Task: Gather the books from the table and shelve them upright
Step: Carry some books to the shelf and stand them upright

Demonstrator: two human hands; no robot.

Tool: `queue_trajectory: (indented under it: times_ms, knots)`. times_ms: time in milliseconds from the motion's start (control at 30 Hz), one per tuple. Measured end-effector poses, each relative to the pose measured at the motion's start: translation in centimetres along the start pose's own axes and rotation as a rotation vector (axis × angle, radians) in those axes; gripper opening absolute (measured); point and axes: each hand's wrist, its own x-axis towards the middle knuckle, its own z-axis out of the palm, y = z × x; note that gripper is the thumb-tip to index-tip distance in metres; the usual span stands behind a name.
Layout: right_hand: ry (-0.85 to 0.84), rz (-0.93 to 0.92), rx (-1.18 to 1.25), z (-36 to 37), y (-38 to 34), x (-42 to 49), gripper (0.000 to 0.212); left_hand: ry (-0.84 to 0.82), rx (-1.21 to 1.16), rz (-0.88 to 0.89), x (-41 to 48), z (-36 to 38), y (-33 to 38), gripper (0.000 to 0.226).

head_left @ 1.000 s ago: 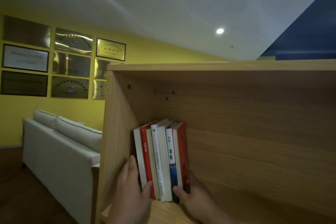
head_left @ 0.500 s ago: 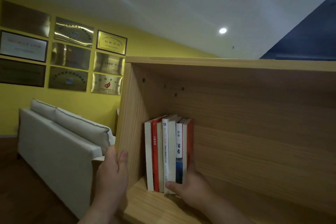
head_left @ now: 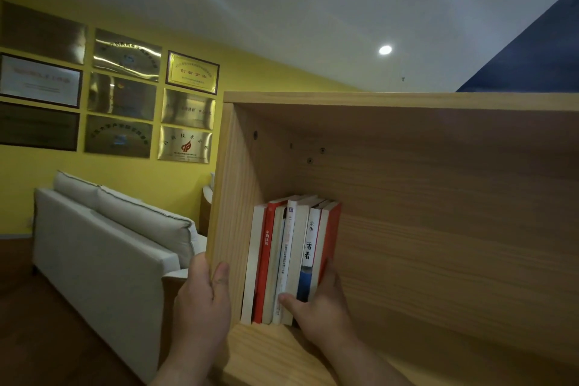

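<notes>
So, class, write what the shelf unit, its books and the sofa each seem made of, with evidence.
The shelf unit: pale wood or wood-look board, matt; grain lines run along its panels. The books: paper with thin card covers, slightly glossy; page edges show on top. The sofa: off-white upholstery, fabric or faux leather, unclear; piped seams.

Seven books, one wooden shelf, nine wall plaques, two ceiling lights, one sofa
</notes>
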Motion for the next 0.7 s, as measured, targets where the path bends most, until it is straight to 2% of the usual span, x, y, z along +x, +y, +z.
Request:
queue_trajectory:
  times_ms: [67, 133, 167, 200, 233, 267, 300, 333, 367, 433, 567, 700]
  knots:
    - [0.013, -0.012, 0.015, 0.1, 0.4, 0.2, 0.128, 0.016, 0.014, -0.024, -0.9, 0.1, 0.0, 0.006]
    - [-0.002, -0.015, 0.034, 0.2, 0.6, 0.3, 0.128, 0.159, 0.119, -0.009, -3.0, 0.2, -0.4, 0.026]
    - [-0.010, -0.014, 0.049, 0.2, 0.5, 0.3, 0.129, 0.244, 0.131, 0.095, -4.3, 0.2, -0.2, 0.037]
    - [-0.011, -0.012, 0.060, 0.2, 0.6, 0.4, 0.129, 0.261, 0.155, 0.234, -5.4, 0.5, 0.0, 0.041]
    - [-0.012, -0.008, 0.065, 0.2, 0.6, 0.5, 0.131, 0.162, 0.150, 0.343, -6.2, 0.9, 0.4, 0.038]
    - [-0.015, -0.005, 0.070, 0.2, 0.5, 0.6, 0.132, 0.040, 0.128, 0.332, -6.2, 1.5, 1.0, 0.036]
    - [-0.019, -0.003, 0.077, 0.1, 0.6, 0.7, 0.132, -0.097, 0.091, 0.233, -5.7, 2.5, 1.4, 0.039]
    - [-0.026, -0.004, 0.088, 0.1, 0.7, 0.8, 0.133, -0.199, 0.042, 0.047, -5.1, 3.5, 1.7, 0.051]
    - [-0.031, -0.004, 0.096, 0.1, 0.8, 0.8, 0.133, -0.233, -0.010, -0.129, -4.5, 4.4, 2.0, 0.063]
    - [-0.029, -0.008, 0.097, 0.0, 0.9, 0.9, 0.135, -0.191, -0.061, -0.286, -3.7, 5.8, 2.3, 0.073]
    - [-0.043, -0.018, 0.099, -0.4, 1.1, 1.2, 0.132, -0.084, 0.127, -0.283, -3.7, 7.4, 1.8, 0.069]
    - [-0.044, -0.034, 0.117, -0.9, 2.1, 1.9, 0.121, -0.015, 0.230, -0.245, -3.4, 8.3, 1.6, 0.046]
